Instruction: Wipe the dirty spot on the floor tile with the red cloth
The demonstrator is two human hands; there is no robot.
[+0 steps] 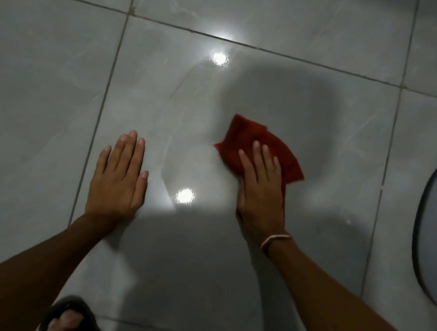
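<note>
On the glossy pale grey floor tile [248, 92], right of its middle, the crumpled red cloth [253, 139] is lying flat under the person's right hand [260, 187]. That hand is pressing down on the near half of the cloth with its fingers stretched out and held loosely together, palm flat rather than pinching the fabric. No distinct dirty spot is showing anywhere on the tile; it may be lying under the cloth or be lost in the glare, so it cannot be told apart. A thin pale band [275, 239] is circling the right wrist. Well apart to the left, the left hand [119, 178] is resting flat on the same tile, fingers straight and close together, holding nothing and apparently bracing the body. Bright lamp reflections are shining between and beyond the two hands. A dark sandal [72, 318] with a foot in it is showing at the bottom edge, and a rounded dark-rimmed object [425, 218] is sitting at the right edge.

The wiping step appears to be under way. The next move probably calls for steady downward pressure while sliding the cloth over the soiled patch, then lifting it to check.
</note>
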